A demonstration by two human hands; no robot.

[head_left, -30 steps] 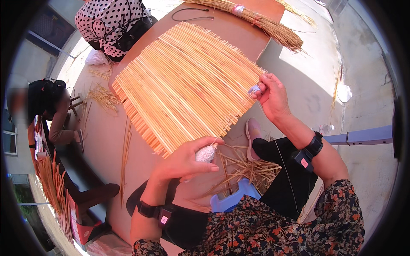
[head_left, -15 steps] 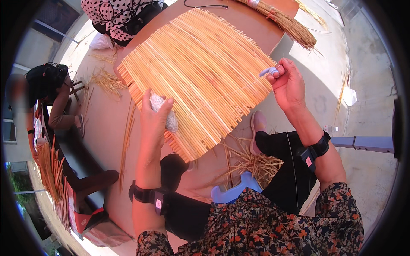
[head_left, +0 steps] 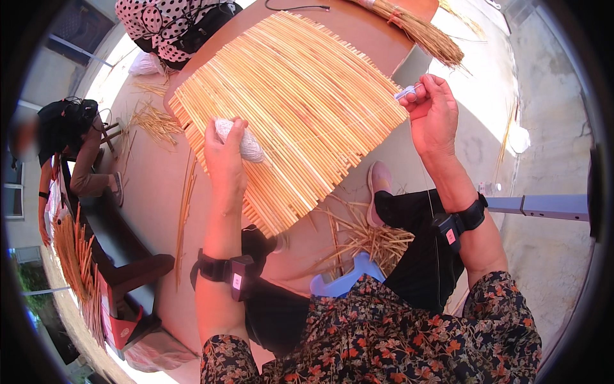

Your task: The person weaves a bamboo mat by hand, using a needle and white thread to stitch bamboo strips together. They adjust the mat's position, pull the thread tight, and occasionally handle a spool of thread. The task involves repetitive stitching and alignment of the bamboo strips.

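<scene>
A mat of straw-coloured stalks (head_left: pixel 281 109), laid side by side, spreads out before me with uneven ends along its near and right edges. My left hand (head_left: pixel 225 153) is closed round a white ball of string (head_left: pixel 240 139) above the mat's left part. At the right edge, my right hand (head_left: pixel 433 115) is raised with its fingers pinched on a small pale-lilac piece (head_left: pixel 405 93), whose kind I cannot make out. A fine thread (head_left: pixel 425 169) hangs down below the right hand. Thin thread lines also cross the mat's near part.
Loose straw (head_left: pixel 374 240) and a blue plastic stool (head_left: pixel 345 278) lie between my legs. A bundle of stalks (head_left: pixel 425 35) rests at the far right. Other people sit at the far left, one in a polka-dot top (head_left: pixel 169 25). A metal bar (head_left: pixel 543 206) juts in from the right.
My left hand has risen along the mat with the ball of string and turned it. My right hand has moved slightly up, still pinching the lilac piece.
</scene>
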